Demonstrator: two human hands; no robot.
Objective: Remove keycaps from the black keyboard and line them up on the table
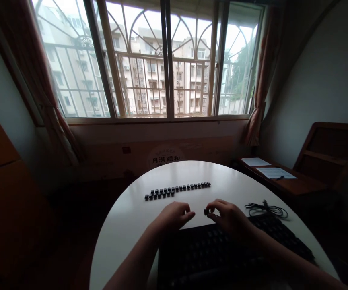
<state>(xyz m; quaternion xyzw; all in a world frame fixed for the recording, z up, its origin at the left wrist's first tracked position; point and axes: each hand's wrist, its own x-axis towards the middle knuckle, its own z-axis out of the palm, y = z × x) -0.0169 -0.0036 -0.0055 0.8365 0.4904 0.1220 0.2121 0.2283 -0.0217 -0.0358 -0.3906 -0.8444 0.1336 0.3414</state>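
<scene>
A black keyboard [222, 249] lies on the round white table [125, 225] in front of me. My right hand [229, 215] hovers over its far edge and pinches a small black keycap [206, 212] between thumb and fingers. My left hand [175, 215] rests beside it at the keyboard's far edge, fingers curled, and I see nothing in it. Farther out on the table, several loose black keycaps [176, 189] lie in a long row.
The keyboard's coiled black cable [267, 209] lies on the table at the right. A wooden side desk [285, 181] with two paper sheets [274, 172] stands to the right. A large barred window [161, 60] with curtains fills the wall ahead.
</scene>
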